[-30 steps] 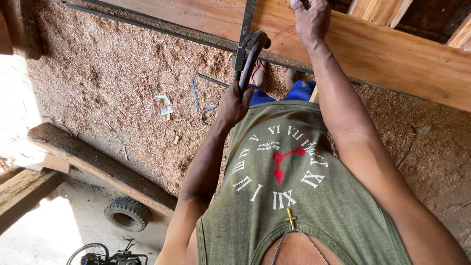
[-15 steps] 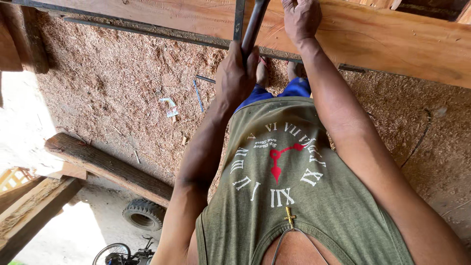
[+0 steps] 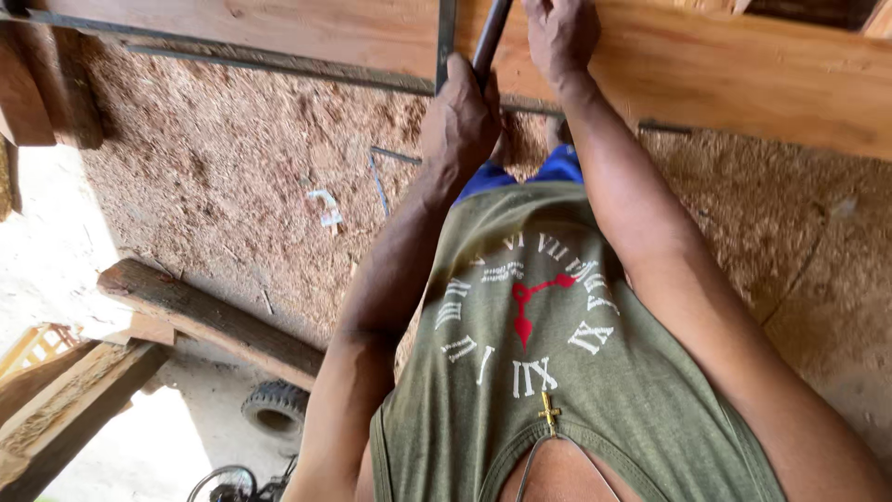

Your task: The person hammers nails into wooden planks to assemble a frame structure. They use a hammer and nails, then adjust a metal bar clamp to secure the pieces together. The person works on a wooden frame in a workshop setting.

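Observation:
My left hand [image 3: 462, 119] is closed around the dark round handle of a metal tool [image 3: 490, 37] that runs up against a long wooden plank [image 3: 725, 74]. My right hand [image 3: 560, 35] rests flat-fisted on the plank's face just right of the tool; whether it holds anything is hidden. A thin dark metal strip [image 3: 445, 42] crosses the plank upright beside the handle. The plank spans the top of the head view, with my olive sleeveless shirt [image 3: 548, 372] filling the lower middle.
Sawdust [image 3: 232, 177] covers the ground under the plank. A dark metal bar [image 3: 279, 63] runs along the plank's lower edge. A thick timber beam [image 3: 209, 321] lies at lower left, with a small rubber wheel [image 3: 274, 409] and wooden boards [image 3: 65, 409] beside it.
The view has shifted closer to the plank. My left hand has slid up along the tool's handle toward the plank, and my right hand has stayed on the wood.

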Demonstrator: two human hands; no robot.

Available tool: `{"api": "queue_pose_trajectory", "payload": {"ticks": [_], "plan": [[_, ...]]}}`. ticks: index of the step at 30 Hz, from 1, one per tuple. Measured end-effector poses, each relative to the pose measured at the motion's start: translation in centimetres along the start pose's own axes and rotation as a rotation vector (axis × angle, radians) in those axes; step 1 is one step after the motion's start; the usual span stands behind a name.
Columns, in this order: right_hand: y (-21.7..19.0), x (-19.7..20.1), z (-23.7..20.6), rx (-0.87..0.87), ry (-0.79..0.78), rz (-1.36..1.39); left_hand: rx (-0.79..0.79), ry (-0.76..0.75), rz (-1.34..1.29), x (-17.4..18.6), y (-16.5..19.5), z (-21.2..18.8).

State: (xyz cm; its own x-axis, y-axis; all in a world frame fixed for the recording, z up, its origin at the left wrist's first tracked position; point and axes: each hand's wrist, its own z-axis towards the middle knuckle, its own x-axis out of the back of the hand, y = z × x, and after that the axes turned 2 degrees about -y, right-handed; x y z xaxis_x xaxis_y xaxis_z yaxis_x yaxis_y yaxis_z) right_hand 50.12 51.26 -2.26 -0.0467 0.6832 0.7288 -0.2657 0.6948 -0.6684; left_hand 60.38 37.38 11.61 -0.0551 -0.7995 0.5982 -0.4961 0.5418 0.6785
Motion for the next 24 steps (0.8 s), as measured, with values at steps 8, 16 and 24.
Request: {"api": "queue_pose_trajectory", "payload": {"ticks": [8, 16, 24], "plan": [[2.4, 1.1, -0.2, -0.197, -0.092, 0.144, -0.627, 0.343, -0.283, 4.8, 4.4, -1.4], [5.3, 5.1, -2.1, -0.701, -0.179, 1.093, 0.007, -0.027, 0.088, 1.9, -0.6, 1.4], [6.2, 9.2, -5.4, -0.772, -0.239, 1.198, -0.452, 0.32, -0.213, 5.5, 1.0, -0.2]]}}
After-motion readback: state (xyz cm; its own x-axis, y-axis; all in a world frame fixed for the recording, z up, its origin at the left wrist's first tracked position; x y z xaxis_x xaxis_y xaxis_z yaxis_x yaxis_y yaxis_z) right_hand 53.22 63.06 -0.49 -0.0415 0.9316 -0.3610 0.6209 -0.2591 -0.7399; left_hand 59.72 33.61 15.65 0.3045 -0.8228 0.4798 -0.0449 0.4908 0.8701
